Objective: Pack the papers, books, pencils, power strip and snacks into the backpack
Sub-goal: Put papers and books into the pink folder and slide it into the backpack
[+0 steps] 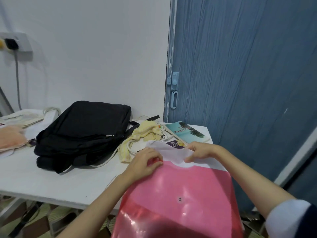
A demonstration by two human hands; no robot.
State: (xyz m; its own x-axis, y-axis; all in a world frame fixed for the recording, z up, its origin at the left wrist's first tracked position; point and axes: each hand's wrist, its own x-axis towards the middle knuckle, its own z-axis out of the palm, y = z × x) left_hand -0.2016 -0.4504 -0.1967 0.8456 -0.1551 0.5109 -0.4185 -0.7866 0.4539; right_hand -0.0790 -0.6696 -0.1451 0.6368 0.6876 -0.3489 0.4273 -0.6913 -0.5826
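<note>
Pink translucent plastic folder [180, 191] fills the near foreground, glossy and floppy, with a small snap button on its front. White papers [173, 152] stick out of its open top edge. Left hand [145, 162] pinches the folder's mouth, fingers curled on the plastic. Right hand [199, 152] grips the sheets' upper right edge between thumb and fingers.

Both likely weigh little; the plastic looks slick and bendy, the sheets thin and easily creased, so holding by the edges with support underneath seems wise.

Beyond, on a white table [34, 177], lies a black fabric backpack [82, 133], soft, slumped flat, apparently zipped. Just right of it sits a crumpled yellow cloth [145, 133], then a stiff teal-covered book [187, 132] near the table's far corner, beside a blue wood-grain door [248, 66].
</note>
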